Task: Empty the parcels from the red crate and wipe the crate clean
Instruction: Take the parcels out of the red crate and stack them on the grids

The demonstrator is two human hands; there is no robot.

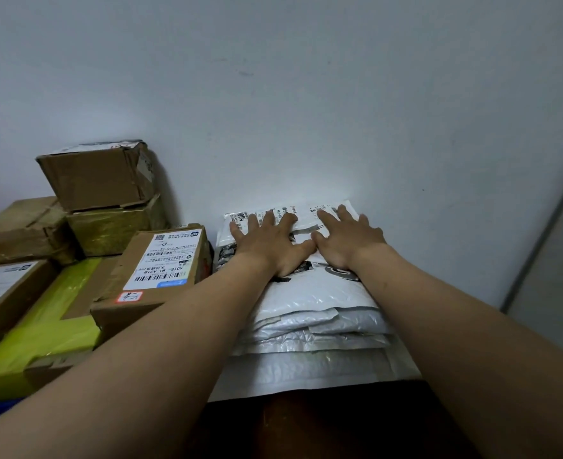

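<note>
A stack of white padded mailer parcels (310,323) lies against the wall on a dark surface. The top parcel (306,286) is white with black print and a shipping label at its far end. My left hand (270,241) lies flat on that parcel with fingers spread over the label. My right hand (346,236) rests flat beside it, thumbs nearly touching. Neither hand grips anything. The red crate is out of view.
Left of the stack stands a labelled cardboard box (155,270), touching my left forearm. Behind it are two stacked brown boxes (104,193), a yellow-green taped box (48,329) and more cartons. A white wall (306,94) rises right behind the stack.
</note>
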